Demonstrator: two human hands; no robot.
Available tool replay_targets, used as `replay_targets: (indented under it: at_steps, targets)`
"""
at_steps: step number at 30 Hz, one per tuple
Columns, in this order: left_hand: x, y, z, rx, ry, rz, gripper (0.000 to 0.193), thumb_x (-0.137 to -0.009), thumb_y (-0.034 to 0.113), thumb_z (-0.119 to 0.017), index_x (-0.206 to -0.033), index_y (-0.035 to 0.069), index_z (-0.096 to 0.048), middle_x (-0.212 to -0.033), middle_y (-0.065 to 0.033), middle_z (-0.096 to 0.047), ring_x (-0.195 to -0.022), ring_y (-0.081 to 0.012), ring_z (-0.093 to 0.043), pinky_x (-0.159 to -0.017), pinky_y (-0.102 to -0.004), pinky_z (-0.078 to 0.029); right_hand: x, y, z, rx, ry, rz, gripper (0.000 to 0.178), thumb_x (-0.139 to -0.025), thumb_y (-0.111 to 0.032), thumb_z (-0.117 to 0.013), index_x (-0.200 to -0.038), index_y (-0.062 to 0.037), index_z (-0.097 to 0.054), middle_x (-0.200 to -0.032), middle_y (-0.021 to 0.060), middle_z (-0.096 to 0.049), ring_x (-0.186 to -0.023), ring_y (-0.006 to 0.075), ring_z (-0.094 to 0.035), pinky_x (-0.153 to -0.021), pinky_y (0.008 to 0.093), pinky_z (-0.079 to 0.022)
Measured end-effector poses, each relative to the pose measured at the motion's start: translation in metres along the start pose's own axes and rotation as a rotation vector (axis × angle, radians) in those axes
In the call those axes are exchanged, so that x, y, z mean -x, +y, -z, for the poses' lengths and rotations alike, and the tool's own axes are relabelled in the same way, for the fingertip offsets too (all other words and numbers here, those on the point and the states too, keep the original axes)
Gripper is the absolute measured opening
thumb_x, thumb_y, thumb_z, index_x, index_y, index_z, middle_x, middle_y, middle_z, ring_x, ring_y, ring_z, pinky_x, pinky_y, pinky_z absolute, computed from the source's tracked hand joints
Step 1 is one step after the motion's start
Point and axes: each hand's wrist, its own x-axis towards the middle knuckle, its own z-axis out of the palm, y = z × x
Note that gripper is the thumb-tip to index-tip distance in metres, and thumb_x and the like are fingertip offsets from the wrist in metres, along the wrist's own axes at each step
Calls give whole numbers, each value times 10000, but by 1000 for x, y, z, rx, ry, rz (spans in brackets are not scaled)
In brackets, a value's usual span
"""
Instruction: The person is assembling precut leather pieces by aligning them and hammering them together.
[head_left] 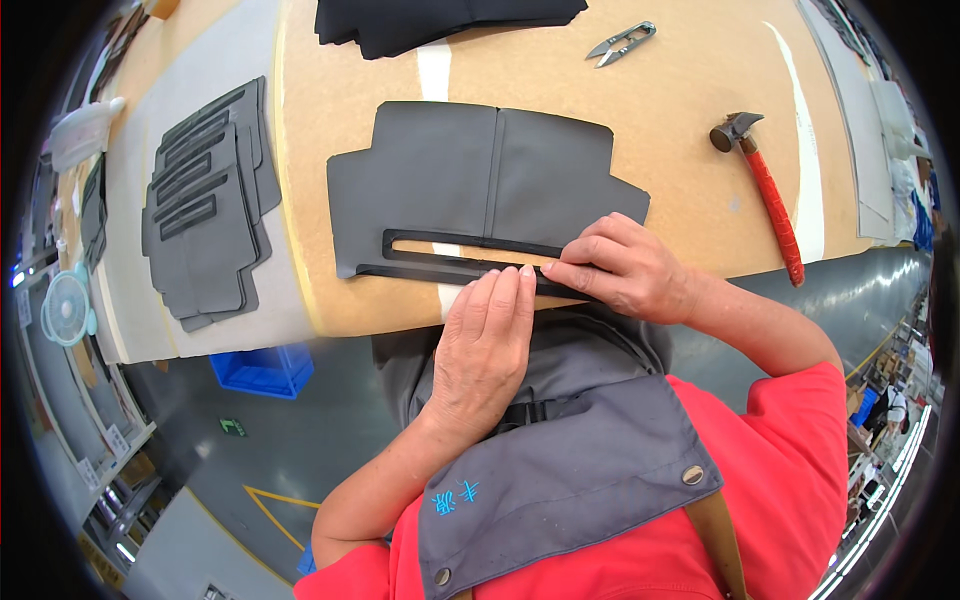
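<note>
A dark grey panel of leather-like sheet (430,165) with stepped corners and a seam down its middle lies at the table's near edge. Along its near side runs a black band around a long narrow slot (430,246). My left hand (485,335) rests its stretched-out fingers on the band's near edge, fingertips pressed down; its palm faces away from view. From the right, my right hand (625,268) has thumb and forefinger closed on the panel's edge band, close to the left fingertips. The right end of the slot is partly covered by this hand.
Right of the panel lies a hammer (772,200) with a red handle. Thread snips (622,44) and a dark stack of sheets (440,22) are farther back. More slotted grey panels (205,215) lie stacked at left. A blue crate (262,370) stands below the table edge.
</note>
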Motion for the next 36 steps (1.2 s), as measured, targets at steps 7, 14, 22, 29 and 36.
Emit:
replay_targets:
  at_steps: [7, 14, 22, 29, 36]
  targets:
    - [-2, 5, 1, -32, 15, 7, 511, -878, 90, -614, -1378, -11, -583, -1279, -140, -567, -1237, -279, -563, -1092, -403, -456, 8, 1, 4, -55, 9, -56, 360, -728, -35, -765, -1087, -26, -741, -950, 53, -634, -824, 222, -601, -701, 342, -500]
    - [-2, 11, 1, 85, -30, 40, 543, -861, 18, -629, -1401, 56, -603, -1326, -136, -544, -1264, -287, -543, -1085, -406, -479, 12, 1, 8, -38, -15, -24, 385, -727, -28, -760, -1112, -32, -745, -975, 51, -637, -838, 223, -602, -722, 340, -505]
    - [-2, 12, 1, 58, -34, 29, 540, -868, 25, -630, -1406, 70, -603, -1339, -127, -548, -1274, -285, -541, -1092, -406, -478, 16, 1, 11, -116, -14, -131, 385, -727, -49, -753, -1112, -35, -751, -1003, 47, -645, -851, 218, -609, -744, 350, -508]
    - [-1, 11, 0, 64, -36, 27, 551, -867, 32, -636, -1416, 72, -599, -1343, -129, -552, -1273, -284, -543, -1091, -404, -481, 20, 7, 12, 8, -36, 68, 344, -768, -56, -725, -1108, -18, -757, -1041, 41, -651, -863, 208, -612, -758, 348, -504]
    - [-3, 10, -1, 27, -17, -7, 500, -898, 98, -609, -1394, 39, -594, -1301, -142, -581, -1246, -290, -564, -1095, -417, -471, 18, 3, 15, -63, -47, -54, 334, -793, -57, -729, -1124, -14, -752, -1048, 50, -652, -872, 216, -616, -774, 350, -505]
